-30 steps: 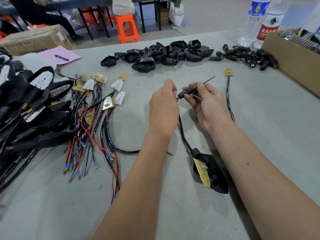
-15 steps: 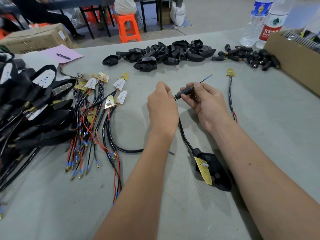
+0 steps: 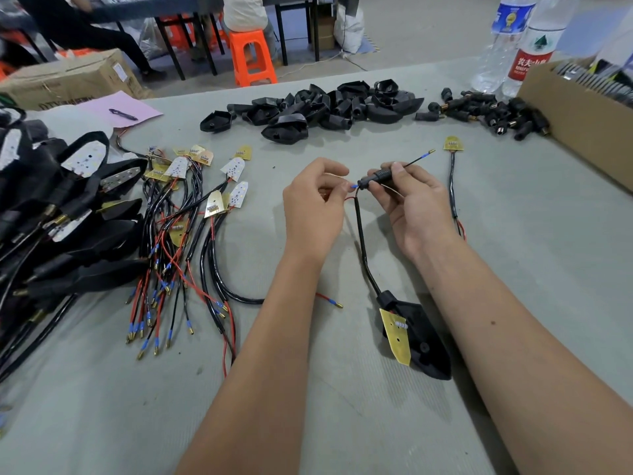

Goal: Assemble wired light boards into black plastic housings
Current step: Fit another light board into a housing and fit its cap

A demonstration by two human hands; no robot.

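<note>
Mid-surface: right hand (image 3: 416, 204) grips a black sleeve (image 3: 378, 175); left hand (image 3: 313, 207) pinches a blue-tipped wire (image 3: 352, 186) at its mouth. The cable (image 3: 363, 245) trails to a black housing (image 3: 423, 341) holding a yellow light board (image 3: 397, 334) toward the near edge, bare surface (image 3: 342, 406) around it.

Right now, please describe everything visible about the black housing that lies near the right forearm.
The black housing is a matte, plastic-looking shell that tapers to a point toward the camera. It lies on the grey table, open side up, beside the right forearm. A small round hole shows in its floor. A yellow light board rests tilted on its left edge. A black sleeved cable leaves its collar and runs up to both hands.
</note>
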